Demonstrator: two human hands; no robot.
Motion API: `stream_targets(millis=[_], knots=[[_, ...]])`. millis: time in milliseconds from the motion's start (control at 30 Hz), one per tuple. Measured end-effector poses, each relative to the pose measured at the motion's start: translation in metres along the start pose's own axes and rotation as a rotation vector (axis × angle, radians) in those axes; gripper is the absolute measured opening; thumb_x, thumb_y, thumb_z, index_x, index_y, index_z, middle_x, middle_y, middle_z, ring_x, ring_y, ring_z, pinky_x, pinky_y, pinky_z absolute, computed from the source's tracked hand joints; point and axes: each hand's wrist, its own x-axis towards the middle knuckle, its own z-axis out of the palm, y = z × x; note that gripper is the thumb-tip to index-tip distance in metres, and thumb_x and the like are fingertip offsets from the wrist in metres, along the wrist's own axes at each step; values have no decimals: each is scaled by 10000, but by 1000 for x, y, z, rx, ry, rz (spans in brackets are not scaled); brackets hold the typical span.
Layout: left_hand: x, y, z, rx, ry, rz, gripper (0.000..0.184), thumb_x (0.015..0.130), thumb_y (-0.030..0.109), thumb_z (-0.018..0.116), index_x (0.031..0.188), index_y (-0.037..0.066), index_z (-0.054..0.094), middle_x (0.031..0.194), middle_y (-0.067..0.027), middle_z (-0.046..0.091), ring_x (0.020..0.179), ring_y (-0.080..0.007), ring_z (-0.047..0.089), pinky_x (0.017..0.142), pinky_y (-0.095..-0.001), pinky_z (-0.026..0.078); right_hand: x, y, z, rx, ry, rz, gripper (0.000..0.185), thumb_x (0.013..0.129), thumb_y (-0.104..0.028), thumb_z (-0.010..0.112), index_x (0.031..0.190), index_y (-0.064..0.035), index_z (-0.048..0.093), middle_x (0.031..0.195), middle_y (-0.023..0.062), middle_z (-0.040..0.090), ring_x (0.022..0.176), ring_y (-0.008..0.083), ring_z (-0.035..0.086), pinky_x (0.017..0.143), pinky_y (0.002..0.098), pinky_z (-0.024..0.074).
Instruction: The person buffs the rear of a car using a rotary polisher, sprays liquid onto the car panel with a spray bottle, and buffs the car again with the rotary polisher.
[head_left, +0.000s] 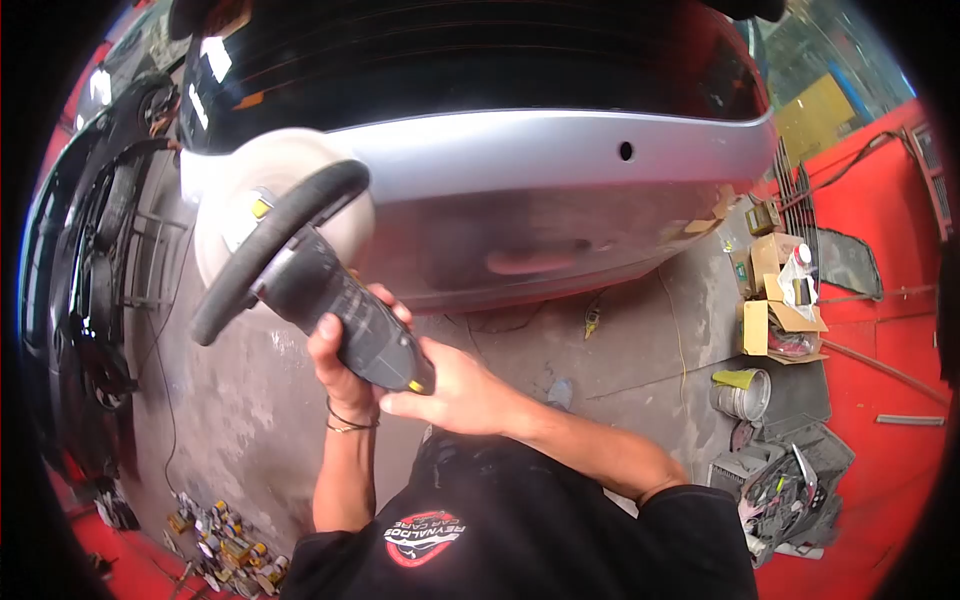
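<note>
Through the head camera I look down on two bare hands working one tool. The left hand (pixel 345 378), with thin dark bracelets (pixel 352 425) at its wrist, is curled part-closed around the body of a black handheld power polisher (pixel 345 318), thumb on the near side and fingertips showing past the far edge. The right hand (pixel 446 385) is wrapped around the tool's rear end, by a small yellow mark, and I see it closed firmly there.

The polisher slants up to the left, its curved black bar handle (pixel 285 232) crossing in front of a round, pale pad (pixel 280 158). The pad overlaps the left part of a glossy silver car rear panel (pixel 480 150); I cannot tell whether they touch. The panel has a small round dark hole (pixel 627 151) and sits below a dark rear window (pixel 460 60).

On my right I have open brown cardboard boxes (pixel 757 330), a pale round bucket (pixel 750 398) with a yellow container (pixel 735 378) at its mouth, and a grey tray (pixel 820 480) of jumbled items. Bottles and small containers (pixel 232 548) cluster on the grey floor (pixel 240 420) at lower left. A dark car (pixel 75 240) stands along the left.
</note>
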Motion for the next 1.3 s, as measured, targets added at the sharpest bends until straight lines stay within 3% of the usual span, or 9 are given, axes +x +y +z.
stream_targets(millis=[133, 267, 367, 467, 767, 1033, 1167, 1267, 1300], knots=[[-17, -66, 80, -37, -91, -178, 717, 947, 493, 742, 1439, -1, 574, 1174, -190, 739, 992, -313, 783, 895, -435, 672, -72, 31, -64, 60, 129, -83, 712, 894, -370, 874, 1451, 2, 633, 1341, 251, 750, 1263, 386, 732, 1083, 475, 563], [-18, -144, 178, 51, -146, -185, 598, 957, 427, 755, 1319, -38, 648, 1101, -181, 785, 939, -285, 806, 833, -419, 687, -149, 36, -137, -4, 359, -36, 468, 921, -223, 862, 1297, 20, 724, 1147, 117, 804, 1094, 222, 769, 982, 405, 601], [-13, -203, 251, 205, -234, -251, 558, 972, 413, 762, 1296, -28, 652, 1102, -172, 791, 907, -266, 808, 806, -407, 681, -195, 69, -196, 118, 513, -115, 411, 925, -204, 863, 1254, 14, 746, 1121, 74, 809, 1055, 200, 769, 952, 387, 609], [-3, -264, 322, 267, -329, -324, 555, 937, 388, 820, 1292, 1, 642, 1098, -157, 755, 966, -263, 782, 841, -424, 672, -238, 83, -258, 198, 663, -43, 150, 931, -134, 821, 889, -27, 725, 705, -10, 672, 575, 91, 615, 529, 296, 489], [26, -422, 433, 452, -494, -337, 468, 830, 313, 897, 1147, 38, 691, 953, -47, 720, 790, -155, 679, 734, -361, 592, -286, 173, -376, 693, 825, -58, 104, 977, -86, 745, 932, -23, 676, 726, 26, 625, 551, 128, 598, 501, 309, 481], [-18, -362, 381, 535, -277, -276, 590, 856, 315, 891, 1298, 38, 616, 1101, -58, 675, 967, -142, 666, 847, -338, 585, -265, 188, -314, 549, 706, -98, 88, 957, -87, 757, 960, -7, 719, 786, 33, 670, 625, 120, 619, 567, 334, 487], [-17, -313, 330, 426, -189, -154, 424, 935, 280, 829, 1215, 29, 633, 947, -87, 709, 787, -211, 723, 743, -390, 641, -229, 166, -275, 282, 639, -146, 181, 909, -118, 802, 1008, 24, 748, 833, 48, 739, 727, 115, 657, 660, 360, 533], [-13, -261, 292, 433, -145, -153, 450, 981, 413, 745, 1151, 3, 675, 960, -142, 751, 790, -247, 752, 764, -398, 646, -200, 127, -239, 172, 582, -237, 194, 898, -158, 813, 856, -4, 702, 681, -4, 664, 605, 102, 629, 566, 347, 486], [-11, -247, 276, 437, -131, -148, 515, 981, 474, 727, 1187, 5, 675, 988, -152, 763, 823, -261, 764, 773, -412, 645, -191, 117, -227, 124, 563, -279, 200, 896, -157, 814, 925, 21, 729, 738, 27, 709, 677, 128, 663, 636, 380, 532]])
